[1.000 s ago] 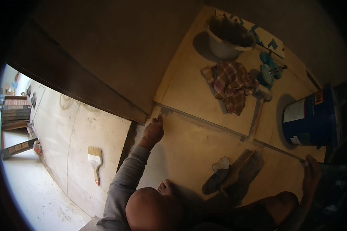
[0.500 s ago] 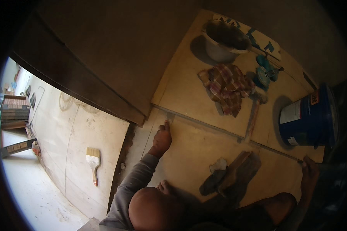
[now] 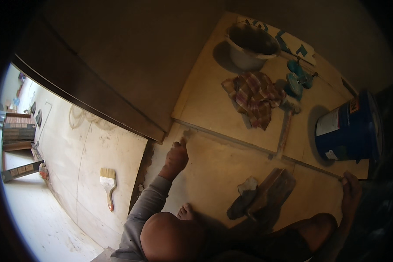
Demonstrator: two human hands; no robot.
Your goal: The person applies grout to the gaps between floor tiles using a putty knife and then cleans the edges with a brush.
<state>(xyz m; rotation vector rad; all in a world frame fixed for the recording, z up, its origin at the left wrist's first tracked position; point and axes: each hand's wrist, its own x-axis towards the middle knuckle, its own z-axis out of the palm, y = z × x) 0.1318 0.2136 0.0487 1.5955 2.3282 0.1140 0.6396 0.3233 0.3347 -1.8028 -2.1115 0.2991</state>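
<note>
My left hand (image 3: 175,158) is low over a large beige tile (image 3: 214,161) beside a grout joint, index finger extended toward the joint, other fingers curled; whether it holds anything is hidden. My right hand (image 3: 350,192) rests at the tile's right edge, fingers loosely extended. Between them lie a dirty trowel-like tool (image 3: 275,187) and a dark, pale-topped lump (image 3: 242,201). Beyond are a crumpled plaid cloth (image 3: 251,94), a long-handled tool (image 3: 288,124) and teal tile tools (image 3: 297,83). My bare knees and foot show below.
A blue bucket (image 3: 345,131) stands at the right, a white tub (image 3: 249,54) at the back by a patterned board (image 3: 297,41). A dark wall or panel (image 3: 105,70) rises upper left. In the bright area left lie a brush (image 3: 107,183), a hose (image 3: 78,115) and stacked boxes (image 3: 17,131).
My left hand moved down and right along the tile near the joint, then shifted back leftward and slightly up. My right hand stays at the edge. The view has shifted slightly.
</note>
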